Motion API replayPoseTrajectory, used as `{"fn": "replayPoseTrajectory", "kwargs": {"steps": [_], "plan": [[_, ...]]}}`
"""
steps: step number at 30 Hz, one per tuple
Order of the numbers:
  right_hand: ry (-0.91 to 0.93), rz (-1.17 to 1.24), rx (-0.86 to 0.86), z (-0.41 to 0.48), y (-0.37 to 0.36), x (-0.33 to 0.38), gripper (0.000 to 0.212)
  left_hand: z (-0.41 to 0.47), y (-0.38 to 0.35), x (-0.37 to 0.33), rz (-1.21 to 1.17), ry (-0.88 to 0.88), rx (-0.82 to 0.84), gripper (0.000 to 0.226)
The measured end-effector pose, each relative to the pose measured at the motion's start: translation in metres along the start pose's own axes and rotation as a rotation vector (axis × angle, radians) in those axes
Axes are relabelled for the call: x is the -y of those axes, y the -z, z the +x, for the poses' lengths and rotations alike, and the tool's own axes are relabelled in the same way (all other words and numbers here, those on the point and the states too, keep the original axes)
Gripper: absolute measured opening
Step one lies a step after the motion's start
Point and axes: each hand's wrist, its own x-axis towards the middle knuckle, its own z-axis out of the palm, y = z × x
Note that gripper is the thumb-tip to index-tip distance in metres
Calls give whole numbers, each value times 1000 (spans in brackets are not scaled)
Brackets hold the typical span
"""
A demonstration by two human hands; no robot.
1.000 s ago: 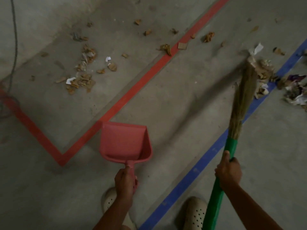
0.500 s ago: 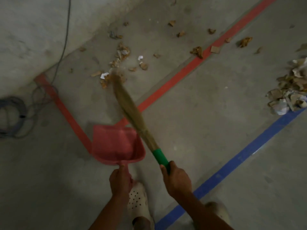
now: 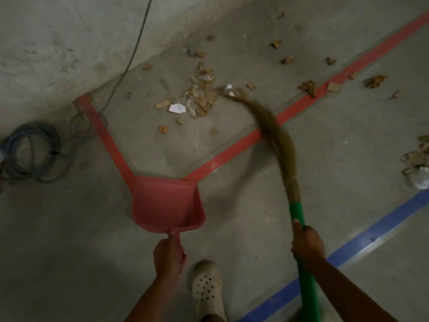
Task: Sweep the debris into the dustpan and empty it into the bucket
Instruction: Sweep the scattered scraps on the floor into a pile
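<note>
My left hand (image 3: 169, 256) grips the handle of a red dustpan (image 3: 165, 205), whose mouth lies over the corner of the red floor line. My right hand (image 3: 306, 242) grips the green handle of a grass broom (image 3: 281, 145). The bristles bend left and their blurred tip touches a pile of brown and white debris (image 3: 200, 96) beyond the dustpan. More scraps (image 3: 308, 86) lie scattered along the red line. A second debris pile (image 3: 417, 163) sits at the right edge. No bucket is in view.
A concrete wall (image 3: 58, 43) rises at the upper left, with a cable running down to a coiled bundle (image 3: 30, 152) on the floor. A red line (image 3: 234, 149) and a blue line (image 3: 371, 238) cross the concrete. My white perforated shoe (image 3: 207, 289) stands between my arms.
The broom swung from the right pile over to the left pile by the wall, and its bristles now bend against that debris. The dustpan has settled over the corner of the red line.
</note>
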Motion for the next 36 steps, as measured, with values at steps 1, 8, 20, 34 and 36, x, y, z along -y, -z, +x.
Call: {"fn": "replayPoseTrajectory", "kwargs": {"steps": [1, 8, 20, 34, 36], "plan": [[-26, 39, -35, -2, 10, 1, 59, 2, 0, -3, -10, 9, 5, 55], [-112, 321, -163, -48, 44, 42, 52, 3, 2, -35, 4, -4, 45, 48], [436, -35, 117, -111, -56, 175, 39, 41, 33, -111, 112, -268, 20, 39], [588, -179, 277, 31, -236, 191, 49, 214, 17, -94, 273, -676, -115, 45], [584, -116, 231, 45, -240, 181, 47, 225, 3, -92, 245, -698, -104, 45]]}}
